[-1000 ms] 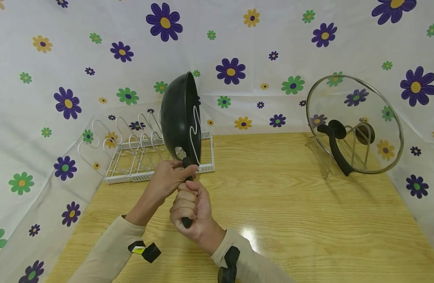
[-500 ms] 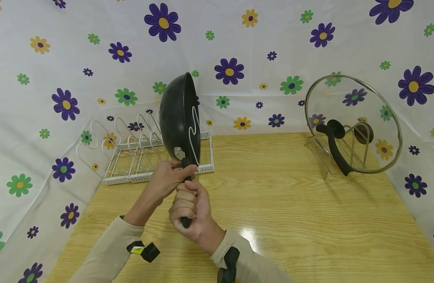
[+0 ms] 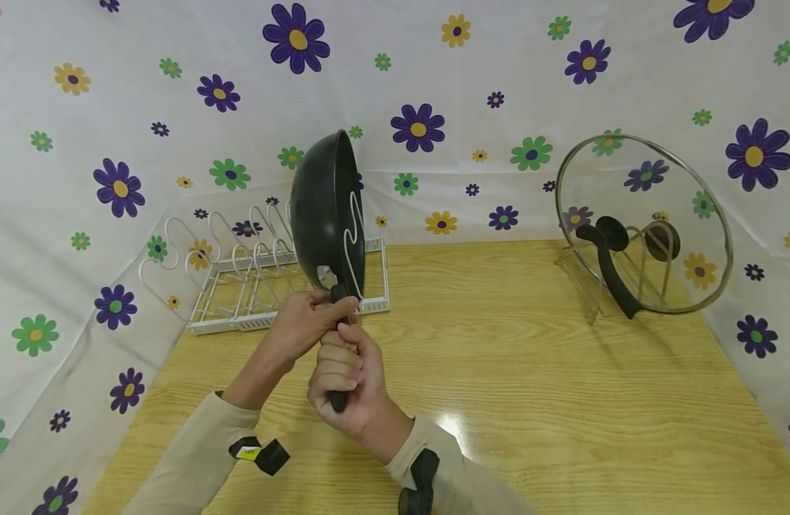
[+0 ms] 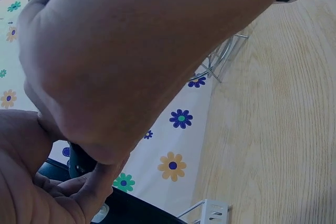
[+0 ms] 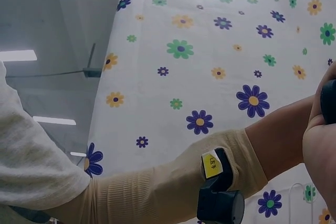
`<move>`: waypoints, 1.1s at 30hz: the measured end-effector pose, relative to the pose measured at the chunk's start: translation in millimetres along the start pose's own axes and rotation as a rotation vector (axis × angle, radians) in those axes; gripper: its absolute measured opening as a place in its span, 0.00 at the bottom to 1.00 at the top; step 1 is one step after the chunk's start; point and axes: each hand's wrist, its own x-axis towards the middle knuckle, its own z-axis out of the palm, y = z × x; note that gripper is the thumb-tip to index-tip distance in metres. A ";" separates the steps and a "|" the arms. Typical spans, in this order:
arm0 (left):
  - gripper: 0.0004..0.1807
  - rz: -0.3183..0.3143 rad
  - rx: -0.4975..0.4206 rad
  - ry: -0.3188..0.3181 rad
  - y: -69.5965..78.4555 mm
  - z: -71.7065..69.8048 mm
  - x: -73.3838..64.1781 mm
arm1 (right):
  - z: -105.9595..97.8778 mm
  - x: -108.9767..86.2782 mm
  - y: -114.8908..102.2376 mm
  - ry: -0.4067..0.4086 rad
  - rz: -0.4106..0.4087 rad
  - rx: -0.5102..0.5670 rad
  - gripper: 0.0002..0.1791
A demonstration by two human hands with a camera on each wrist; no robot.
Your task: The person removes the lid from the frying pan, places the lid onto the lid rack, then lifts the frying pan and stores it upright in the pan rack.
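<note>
A black wok [image 3: 318, 207] stands on its side in the right end of a white wire rack [image 3: 240, 315], with one wire loop of the rack showing in front of its opening. Its black handle [image 3: 338, 400] points toward me. My right hand [image 3: 350, 386] grips the handle in a fist near its end. Just ahead of it, my left hand [image 3: 308, 322] pinches the handle where it meets the wok. The left wrist view shows both hands close together at the handle, with part of the wok behind them. Most of the handle is hidden by the fingers.
At the back right, a glass lid [image 3: 646, 229] with a metal rim and black handle leans upright in a small wire stand [image 3: 595, 300]. The wooden table [image 3: 498, 400] runs back to a flowered cloth [image 3: 472, 79], which also hangs along both sides.
</note>
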 end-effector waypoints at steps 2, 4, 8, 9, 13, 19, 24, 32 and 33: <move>0.24 -0.003 0.005 -0.006 -1.0 -0.3 0.8 | 1.1 -0.8 -0.6 0.032 -0.011 -0.047 0.21; 0.25 -0.010 0.022 -0.004 -1.9 -0.7 2.0 | 2.3 -1.8 -1.7 0.067 -0.022 -0.101 0.18; 0.27 -0.030 0.046 0.001 -1.7 -2.0 3.4 | 4.6 -2.9 -5.9 0.125 -0.035 -0.187 0.13; 0.28 -0.035 0.049 0.003 -1.4 -2.3 3.5 | 5.2 -3.2 -7.0 0.136 -0.036 -0.200 0.13; 0.29 -0.036 0.050 0.005 0.0 -1.7 2.7 | 6.7 -4.2 -12.1 0.170 -0.050 -0.251 0.13; 0.28 -0.012 0.022 0.015 -2.2 3.6 0.5 | 9.6 -9.4 -20.4 0.237 -0.086 -0.364 0.17; 0.30 0.031 -0.019 0.014 -7.3 5.1 -2.4 | 12.1 -14.5 -27.6 0.260 -0.085 -0.472 0.20; 0.35 0.086 -0.052 0.015 -16.6 3.3 -12.5 | 11.3 -27.5 -38.2 0.245 -0.024 -0.598 0.24; 0.36 0.091 -0.041 0.024 -18.2 3.4 -14.6 | 11.9 -30.5 -40.0 0.254 -0.017 -0.610 0.25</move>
